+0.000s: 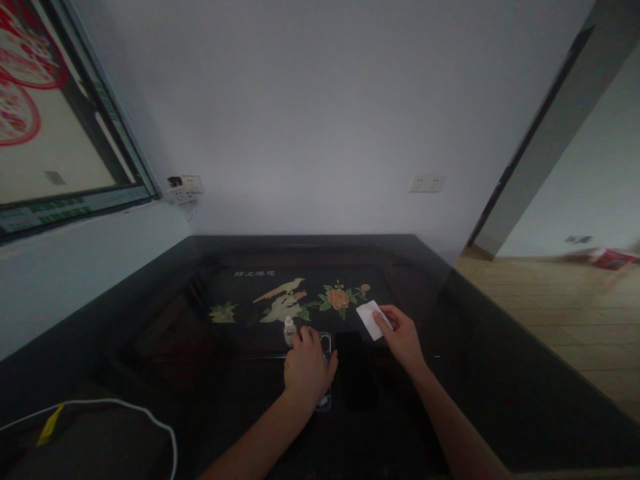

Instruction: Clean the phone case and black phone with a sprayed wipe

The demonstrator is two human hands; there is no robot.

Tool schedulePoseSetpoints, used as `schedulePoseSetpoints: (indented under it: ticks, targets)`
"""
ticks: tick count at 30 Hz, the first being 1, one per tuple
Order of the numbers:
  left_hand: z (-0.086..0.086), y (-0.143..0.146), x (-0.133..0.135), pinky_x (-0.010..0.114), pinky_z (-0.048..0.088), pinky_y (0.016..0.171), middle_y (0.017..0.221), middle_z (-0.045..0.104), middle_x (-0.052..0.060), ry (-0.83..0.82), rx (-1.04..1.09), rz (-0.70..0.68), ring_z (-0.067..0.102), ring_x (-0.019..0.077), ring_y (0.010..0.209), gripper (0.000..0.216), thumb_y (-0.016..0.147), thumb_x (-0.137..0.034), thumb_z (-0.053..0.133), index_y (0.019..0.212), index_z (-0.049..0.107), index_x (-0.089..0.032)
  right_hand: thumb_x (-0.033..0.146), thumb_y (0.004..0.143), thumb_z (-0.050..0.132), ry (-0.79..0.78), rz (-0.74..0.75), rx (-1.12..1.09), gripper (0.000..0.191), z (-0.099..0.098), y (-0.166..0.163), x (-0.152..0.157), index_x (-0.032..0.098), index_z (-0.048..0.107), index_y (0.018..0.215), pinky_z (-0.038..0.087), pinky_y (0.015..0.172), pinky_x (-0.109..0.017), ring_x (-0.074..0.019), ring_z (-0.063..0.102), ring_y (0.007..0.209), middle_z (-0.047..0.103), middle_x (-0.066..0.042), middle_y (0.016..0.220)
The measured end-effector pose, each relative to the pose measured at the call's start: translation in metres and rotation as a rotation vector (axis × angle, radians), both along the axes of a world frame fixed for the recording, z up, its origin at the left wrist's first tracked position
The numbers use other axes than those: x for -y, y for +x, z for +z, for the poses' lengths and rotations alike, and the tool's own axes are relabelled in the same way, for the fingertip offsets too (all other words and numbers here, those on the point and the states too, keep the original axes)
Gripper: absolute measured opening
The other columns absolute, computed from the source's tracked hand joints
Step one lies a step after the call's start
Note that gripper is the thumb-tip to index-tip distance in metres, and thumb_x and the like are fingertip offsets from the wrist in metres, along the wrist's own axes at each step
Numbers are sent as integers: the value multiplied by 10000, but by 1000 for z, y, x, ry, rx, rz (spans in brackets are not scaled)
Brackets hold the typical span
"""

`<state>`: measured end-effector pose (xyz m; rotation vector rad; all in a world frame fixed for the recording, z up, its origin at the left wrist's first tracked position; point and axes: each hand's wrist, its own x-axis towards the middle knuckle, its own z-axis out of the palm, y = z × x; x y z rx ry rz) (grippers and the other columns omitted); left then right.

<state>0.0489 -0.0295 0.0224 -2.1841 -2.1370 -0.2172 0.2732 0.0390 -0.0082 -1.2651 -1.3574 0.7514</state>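
My right hand (pixel 400 333) pinches a white square piece, paper or thin cloth (pixel 369 321), between thumb and fingers, a little above the dark table. My left hand (pixel 307 363) is over a clear phone case (pixel 325 401), hiding much of it. Its thumb is spread from the fingers, and the fingertips are beside a small clear bottle with a white cap (pixel 289 331); whether they touch it I cannot tell. Between the hands lies a black phone (pixel 356 373), hard to make out against the dark tabletop.
The glossy black table (pixel 240 393) bears a bird-and-flower picture (pixel 337 299). A white cable (pixel 120 401) with a yellow tag (pixel 50 425) curves across the near left. Beyond are a wall with sockets (pixel 427 183), a window (pixel 55 113) on the left and wooden floor (pixel 540 307) on the right.
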Motion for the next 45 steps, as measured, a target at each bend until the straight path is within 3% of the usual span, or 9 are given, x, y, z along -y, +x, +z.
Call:
schedulePoseSetpoints:
  ticks: [8, 15, 19, 25, 29, 33, 39, 45]
  targets:
    - [4, -6, 5, 381, 561, 774, 1236, 570, 222, -5, 34, -13, 571, 361, 1136, 638, 985, -536, 438, 1391, 562, -60, 567, 839, 707, 0, 9, 9, 420, -1, -1, 1, 179, 733, 998, 566, 665, -328, -283, 745, 835, 794, -113, 1009]
    - [26, -4, 21, 353, 545, 763, 1286, 560, 196, 57, 98, -50, 535, 352, 1188, 485, 994, -457, 419, 1311, 598, -135, 573, 838, 713, -8, 31, -20, 425, 2, -2, 2, 182, 739, 1005, 576, 689, -338, -288, 750, 846, 795, -115, 1021]
    - [34, 6, 27, 365, 513, 780, 1132, 642, 149, -55, 252, -112, 634, 308, 995, 426, 989, -506, 426, 1200, 620, -191, 557, 853, 702, 10, 16, 1, 407, 1, -1, 1, 178, 733, 1000, 574, 720, -342, -284, 747, 864, 793, -112, 1019]
    - [23, 33, 16, 440, 485, 797, 1027, 696, 236, -135, 388, -86, 681, 384, 885, 699, 895, -697, 487, 1233, 627, -101, 562, 860, 681, 14, 11, 9, 408, 1, 0, 0, 183, 728, 1004, 566, 661, -329, -276, 740, 818, 792, -104, 975]
    - [14, 51, 2, 440, 475, 840, 1056, 699, 275, -175, 338, -16, 676, 424, 980, 864, 840, -694, 578, 1406, 521, -44, 595, 835, 690, -7, 7, -22, 445, 0, 0, 0, 183, 723, 999, 566, 630, -330, -279, 740, 793, 795, -112, 982]
    - [6, 61, -6, 459, 478, 843, 1079, 686, 326, -166, 324, -11, 668, 449, 997, 979, 808, -681, 636, 1452, 462, 35, 611, 821, 694, -6, -3, -30, 457, 0, 1, -1, 184, 725, 981, 567, 635, -327, -284, 746, 810, 798, -114, 981]
    - [-4, 64, -12, 460, 489, 831, 1028, 697, 313, -173, 304, 5, 678, 440, 954, 996, 773, -709, 651, 1396, 506, 54, 560, 839, 699, 11, 1, -33, 411, 4, 0, 1, 181, 727, 995, 557, 624, -316, -276, 747, 799, 795, -120, 1009]
    - [0, 65, -13, 457, 497, 809, 1003, 698, 308, -181, 282, -6, 689, 440, 935, 886, 760, -704, 659, 1253, 585, 28, 562, 842, 698, 16, -6, -22, 407, 7, 0, 4, 180, 728, 980, 564, 633, -318, -277, 746, 800, 796, -113, 974]
